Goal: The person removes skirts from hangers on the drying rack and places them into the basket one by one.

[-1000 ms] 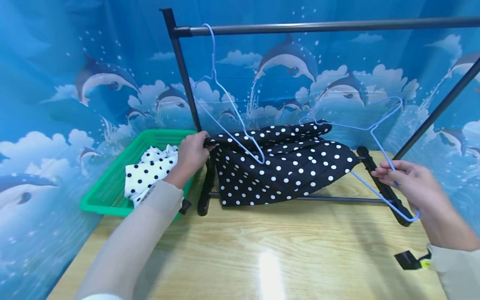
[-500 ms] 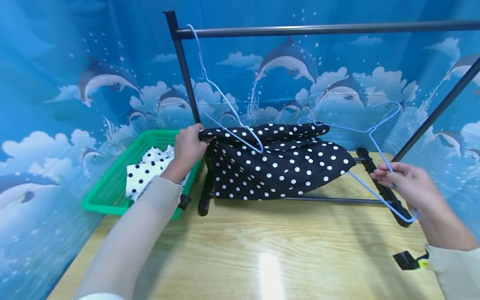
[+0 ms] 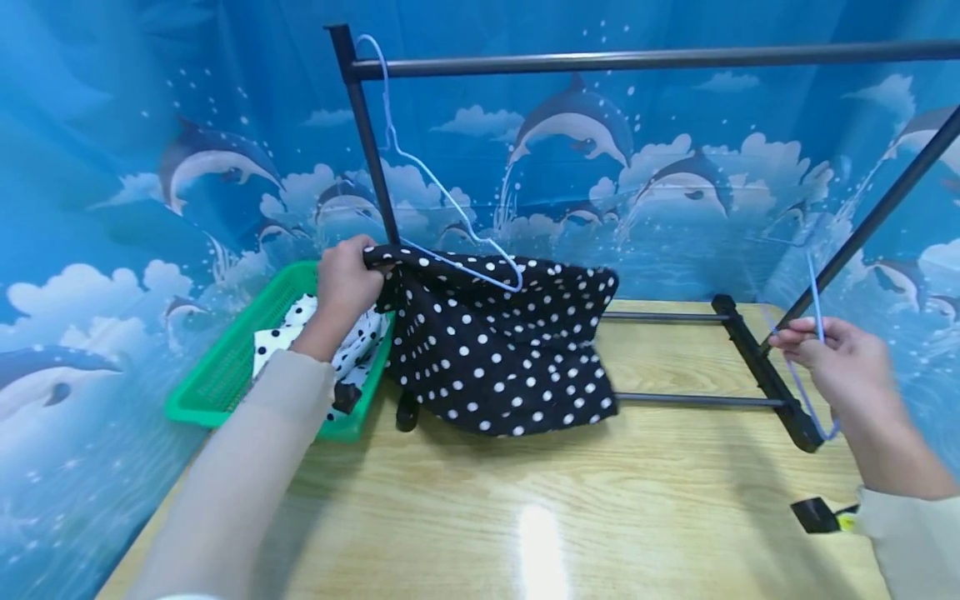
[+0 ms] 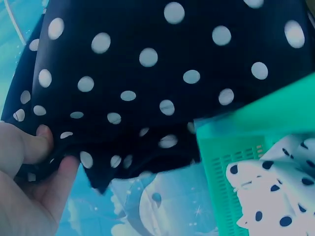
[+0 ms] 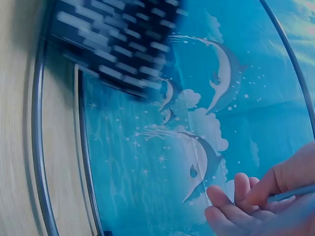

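My left hand (image 3: pixel 348 277) grips a black cloth with white polka dots (image 3: pixel 502 367) by its upper left corner. In the left wrist view, thumb and fingers pinch its folded edge (image 4: pixel 64 142). The cloth hangs spread out in front of the rack's left side. A light blue hanger (image 3: pixel 450 196) hooked on the rack's top bar overlaps the cloth's upper edge. Far to the right, my right hand (image 3: pixel 843 358) pinches a second light blue hanger (image 3: pixel 817 292), seen nearly edge-on. No cloth is on that hanger.
A green basket (image 3: pixel 206 367) with a white, black-dotted cloth (image 3: pixel 281 337) stands at the left, partly behind my left forearm. The black rack (image 3: pixel 637 60) stands on the wooden table (image 3: pixel 660 517). A dolphin-print curtain (image 3: pixel 480 142) encloses the back and sides.
My left hand has moved left with the black cloth, which has come off the right-hand hanger. That hanger has turned edge-on in my right hand. The hanging one has shifted left along the bar.
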A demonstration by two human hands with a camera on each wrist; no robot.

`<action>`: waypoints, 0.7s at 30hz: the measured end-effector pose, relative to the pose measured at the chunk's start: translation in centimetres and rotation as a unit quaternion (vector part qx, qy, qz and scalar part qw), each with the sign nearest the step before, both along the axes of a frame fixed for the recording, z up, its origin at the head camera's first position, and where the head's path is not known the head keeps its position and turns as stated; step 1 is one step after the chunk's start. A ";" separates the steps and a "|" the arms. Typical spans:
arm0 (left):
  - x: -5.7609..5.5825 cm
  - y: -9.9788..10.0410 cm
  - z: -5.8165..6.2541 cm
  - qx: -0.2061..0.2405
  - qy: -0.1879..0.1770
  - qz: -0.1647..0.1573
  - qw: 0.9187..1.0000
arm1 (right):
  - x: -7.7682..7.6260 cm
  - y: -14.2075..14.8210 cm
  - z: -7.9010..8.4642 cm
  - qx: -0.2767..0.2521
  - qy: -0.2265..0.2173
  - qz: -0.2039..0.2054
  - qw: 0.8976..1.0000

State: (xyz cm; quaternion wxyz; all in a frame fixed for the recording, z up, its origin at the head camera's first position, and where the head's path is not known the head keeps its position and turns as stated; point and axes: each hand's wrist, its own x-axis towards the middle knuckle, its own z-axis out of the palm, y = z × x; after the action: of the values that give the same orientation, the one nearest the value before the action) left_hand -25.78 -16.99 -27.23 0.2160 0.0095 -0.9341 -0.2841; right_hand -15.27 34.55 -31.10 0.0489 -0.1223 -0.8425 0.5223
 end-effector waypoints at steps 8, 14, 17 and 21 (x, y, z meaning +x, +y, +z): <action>0.5 -0.2 1.1 0.025 0.032 0.007 0.999 | 0.3 0.0 -0.6 0.046 -0.023 0.019 0.998; 0.6 -0.4 1.6 0.046 0.043 0.009 0.998 | 0.2 -0.1 -0.9 0.031 -0.020 0.024 0.999; 0.7 -0.5 1.8 0.057 0.050 0.012 0.997 | 0.1 -0.2 -1.0 0.035 -0.021 0.022 0.999; 0.8 -0.8 2.2 0.064 0.055 0.012 0.996 | 0.1 -0.4 -1.1 0.045 -0.017 0.016 0.999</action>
State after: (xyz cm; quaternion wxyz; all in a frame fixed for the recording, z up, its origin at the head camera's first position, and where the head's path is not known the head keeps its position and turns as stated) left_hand -25.02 -17.83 -25.05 0.2695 0.0187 -0.9005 -0.3407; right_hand -15.20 34.16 -32.22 0.0315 -0.1152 -0.8675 0.4828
